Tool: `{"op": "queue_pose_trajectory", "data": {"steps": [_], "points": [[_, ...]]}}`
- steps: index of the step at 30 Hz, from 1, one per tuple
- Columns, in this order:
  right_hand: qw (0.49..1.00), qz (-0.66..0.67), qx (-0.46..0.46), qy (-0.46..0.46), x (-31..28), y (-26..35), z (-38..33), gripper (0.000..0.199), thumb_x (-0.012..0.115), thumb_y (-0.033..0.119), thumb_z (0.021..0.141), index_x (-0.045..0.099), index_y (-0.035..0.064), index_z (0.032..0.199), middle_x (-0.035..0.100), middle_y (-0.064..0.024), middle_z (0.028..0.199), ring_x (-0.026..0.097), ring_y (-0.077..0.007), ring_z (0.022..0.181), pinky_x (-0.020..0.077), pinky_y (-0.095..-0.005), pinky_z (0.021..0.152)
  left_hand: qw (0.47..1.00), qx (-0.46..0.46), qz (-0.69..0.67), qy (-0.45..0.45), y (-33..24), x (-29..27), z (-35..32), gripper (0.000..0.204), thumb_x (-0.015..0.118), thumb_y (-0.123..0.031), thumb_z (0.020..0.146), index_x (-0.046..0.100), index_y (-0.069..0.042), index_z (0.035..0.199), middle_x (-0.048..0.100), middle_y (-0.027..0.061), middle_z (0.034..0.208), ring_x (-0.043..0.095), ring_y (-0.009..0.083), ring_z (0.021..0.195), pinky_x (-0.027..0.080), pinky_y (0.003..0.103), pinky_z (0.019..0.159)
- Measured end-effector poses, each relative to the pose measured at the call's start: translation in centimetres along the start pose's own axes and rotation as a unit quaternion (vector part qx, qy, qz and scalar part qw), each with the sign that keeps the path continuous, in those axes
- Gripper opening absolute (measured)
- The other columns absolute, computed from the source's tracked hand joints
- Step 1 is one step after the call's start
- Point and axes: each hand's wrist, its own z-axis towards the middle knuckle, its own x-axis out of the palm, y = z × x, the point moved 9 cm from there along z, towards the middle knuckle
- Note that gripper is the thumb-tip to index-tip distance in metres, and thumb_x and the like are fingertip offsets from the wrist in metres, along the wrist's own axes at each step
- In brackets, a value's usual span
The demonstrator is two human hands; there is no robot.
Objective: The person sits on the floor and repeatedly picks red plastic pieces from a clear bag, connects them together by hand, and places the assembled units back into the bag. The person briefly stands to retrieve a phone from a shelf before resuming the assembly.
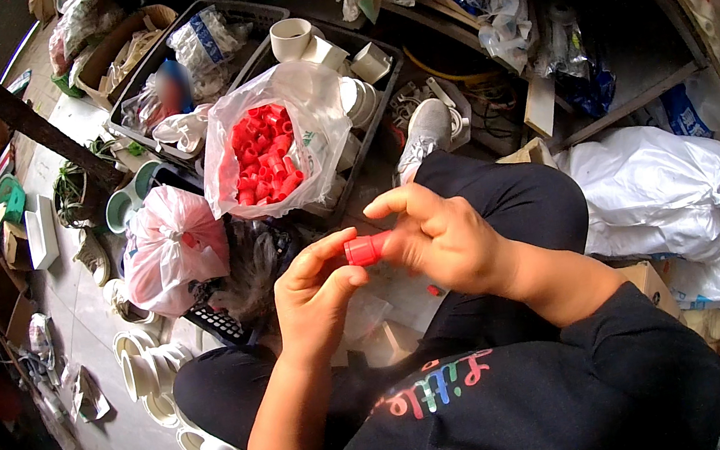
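Note:
In front of my chest my left hand (314, 292) pinches a small red plastic fitting (362, 251), tube-shaped with a ribbed wider end, between thumb and fingers. My right hand (445, 235) comes to its right end, the fingers closed there and the index finger raised; the fingertips are slightly blurred. Beyond my hands a translucent plastic bag (320, 110) stands open, with many similar red fittings (264, 155) inside. Another small red piece (433, 290) lies low between my legs, below the right hand.
Behind the open bag stands a dark crate (390, 81) with white pipe fittings (292, 39). A tied pinkish bag (173, 253) sits to the left, with white fittings (154, 372) on the tiled floor (83, 332). A large white sack (663, 198) lies at the right.

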Motion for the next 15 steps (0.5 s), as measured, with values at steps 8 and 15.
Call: {"op": "queue_pose_trajectory", "data": {"steps": [8,15], "points": [[0.995,-0.056,-0.084,-0.019,0.1,1.3,-0.1,0.035,0.06,0.019,0.081,0.047,0.0029,0.109,0.056,-0.0125,0.081,0.056,-0.0176,0.069,0.0457,-0.0288,0.062,1.0,-0.015,0.006,0.004,0.2,0.0,0.0,0.036,0.066,-0.001,0.073,0.055,0.001,0.108,0.06,0.0054,0.095,0.055,0.0095,0.083,0.044,0.021,0.074],[0.968,-0.154,-0.194,-0.026,0.8,2.6,-0.4,0.037,0.065,0.015,0.074,0.047,0.0029,0.104,0.055,-0.0104,0.08,0.056,-0.0222,0.07,0.0459,-0.0316,0.065,1.0,-0.001,0.015,-0.017,0.5,-0.7,0.4,0.037,0.066,-0.013,0.075,0.055,0.0,0.108,0.062,0.0078,0.094,0.059,0.0117,0.078,0.049,0.022,0.062]]}}
